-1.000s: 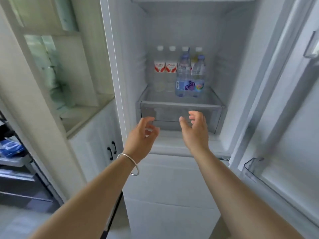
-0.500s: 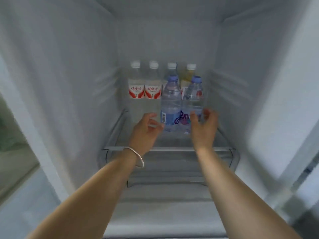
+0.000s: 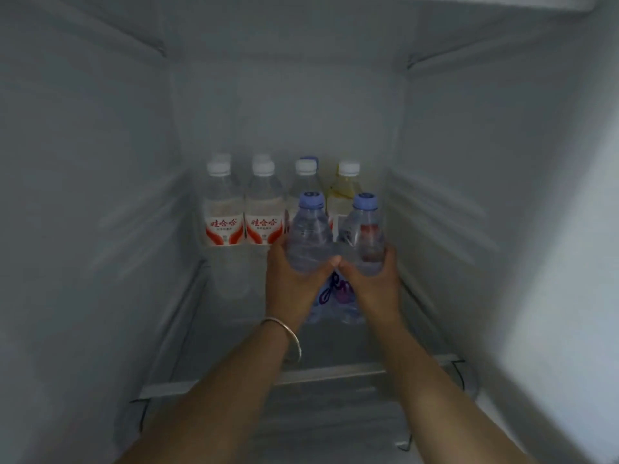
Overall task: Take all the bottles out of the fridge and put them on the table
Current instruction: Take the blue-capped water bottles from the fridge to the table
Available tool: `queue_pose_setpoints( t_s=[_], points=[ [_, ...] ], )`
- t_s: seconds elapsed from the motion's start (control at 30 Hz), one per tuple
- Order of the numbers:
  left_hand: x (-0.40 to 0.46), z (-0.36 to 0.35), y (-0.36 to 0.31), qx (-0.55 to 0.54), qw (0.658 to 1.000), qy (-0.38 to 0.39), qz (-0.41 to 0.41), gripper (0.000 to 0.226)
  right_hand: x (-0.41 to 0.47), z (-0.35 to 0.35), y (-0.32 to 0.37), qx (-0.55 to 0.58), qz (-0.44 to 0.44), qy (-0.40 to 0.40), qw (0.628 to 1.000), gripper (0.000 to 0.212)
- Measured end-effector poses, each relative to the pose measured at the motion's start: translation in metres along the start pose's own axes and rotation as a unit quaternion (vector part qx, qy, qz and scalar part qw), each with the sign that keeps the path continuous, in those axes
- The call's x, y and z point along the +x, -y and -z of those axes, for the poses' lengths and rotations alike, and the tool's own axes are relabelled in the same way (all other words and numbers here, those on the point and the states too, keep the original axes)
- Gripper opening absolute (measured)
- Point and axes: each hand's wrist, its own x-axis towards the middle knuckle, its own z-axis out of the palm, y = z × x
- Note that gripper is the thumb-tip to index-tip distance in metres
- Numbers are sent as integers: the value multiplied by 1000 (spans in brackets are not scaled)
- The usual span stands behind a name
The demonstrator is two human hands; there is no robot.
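Note:
Inside the fridge, two clear water bottles with blue caps stand at the front of the shelf. My left hand [image 3: 296, 283] is wrapped around the left blue-capped bottle [image 3: 310, 236]. My right hand [image 3: 371, 286] grips the right blue-capped bottle [image 3: 363, 236]. Behind them stands a row of white-capped bottles: two with red labels [image 3: 223, 216] [image 3: 264, 216], a third clear one [image 3: 304, 179] half hidden, and one with yellowish liquid [image 3: 345, 185].
The glass shelf [image 3: 234, 329] has a metal front rim [image 3: 328, 375]. White fridge walls [image 3: 100, 229] close in on both sides, with ribbed rails. A drawer lies below the shelf.
The view moved deeper into the fridge. Both hands went from open in front of the shelf to closed around the two blue-capped bottles.

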Motion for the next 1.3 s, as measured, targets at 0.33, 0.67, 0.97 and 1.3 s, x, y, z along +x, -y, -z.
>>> queue_pose_setpoints(
  t_s=[0.33,0.67,0.97,1.3],
  points=[
    [-12,-4,-9,-14,998,-63,-13,40,-17,5,16,-19,56,-23,998,47],
    [-112,59,-90,-54,995,-7,-79,43,-145,29,109,-58,153,-86,983,40],
    [-303,105,-126,-164,961,217,-54,63,-359,120,148,-121,96,-245,957,55],
    [-492,45,-196,-229,893,386,-29,67,-524,274,212,-205,65,-430,877,49]
  ],
)
